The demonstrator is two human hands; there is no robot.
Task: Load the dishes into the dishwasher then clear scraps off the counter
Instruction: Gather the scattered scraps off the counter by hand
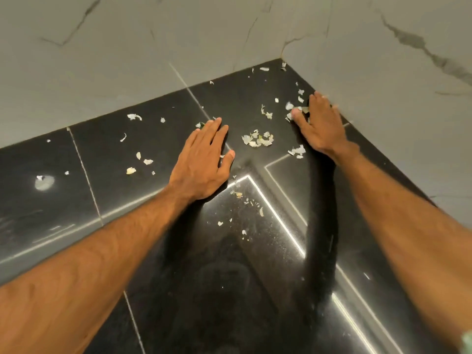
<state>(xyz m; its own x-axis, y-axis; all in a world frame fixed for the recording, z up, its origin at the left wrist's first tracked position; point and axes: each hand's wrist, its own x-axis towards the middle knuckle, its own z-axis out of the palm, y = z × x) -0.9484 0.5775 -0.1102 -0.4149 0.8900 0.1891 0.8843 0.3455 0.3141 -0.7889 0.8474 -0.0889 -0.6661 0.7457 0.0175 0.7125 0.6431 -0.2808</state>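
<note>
Both hands lie palm down on a black counter (pixel 115 180) that runs into a corner between a far wall (pixel 127 60) and a right wall (pixel 383 85), both of grey stone with dark veins. Pale scraps (pixel 145 162), thin and flaky like peel, are scattered over the counter from the left side to the far corner.

The left hand (pixel 201 159) rests flat near the middle of the counter. Its fingers are straight and close together, pointing away, and the thumb is spread out to the right. It holds nothing. A greenish bit (pixel 200 125) lies just beside its fingertips.

The right hand (pixel 319 123) lies farther away, close along the right wall. Its fingers are stretched out and its thumb (pixel 295 114) reaches left, touching a cluster of flakes (pixel 290 106). The fingertips next to the wall are blurred, so I cannot tell how they sit there. Nothing is gripped.

A small heap (pixel 258 139) lies between the two hands, apart from both. More flakes (pixel 297 151) lie just left of the right wrist. A few crumbs (pixel 238 194) lie nearer, right of the left wrist. Some bits (pixel 264 69) sit in the far corner.

Thin light seams (pixel 84 172) cross the counter. A pale smear (pixel 44 182) shows at the left. At the near right edge a blurred green thing (pixel 467 341) shows.
</note>
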